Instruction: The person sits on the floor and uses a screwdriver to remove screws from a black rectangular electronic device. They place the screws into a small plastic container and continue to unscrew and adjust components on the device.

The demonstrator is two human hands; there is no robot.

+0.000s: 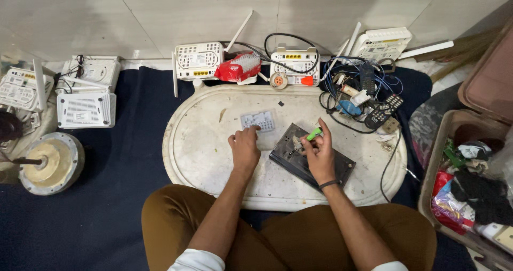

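R hand point(319, 154) fingers gripping green screwdriver point(314, 134) over dark panel point(342, 168), L hand point(245, 146) curled, empty

Both bare forearms reach forward from rolled white sleeves, running up and slightly inward, so the two hands end near each other but apart. The left hand point(244, 147) lies palm down with its knuckles uppermost, fingers curled under and forward, the fingertips pressing down just ahead of the knuckles. Its wrist is straight, in line with the forearm. The right hand point(319, 152) sits just to the right of the left, a little farther out, fingers bunched in a pinch with the thumb side turned towards the left hand. A thin dark band point(329, 184) circles the right wrist, which bends slightly inward.
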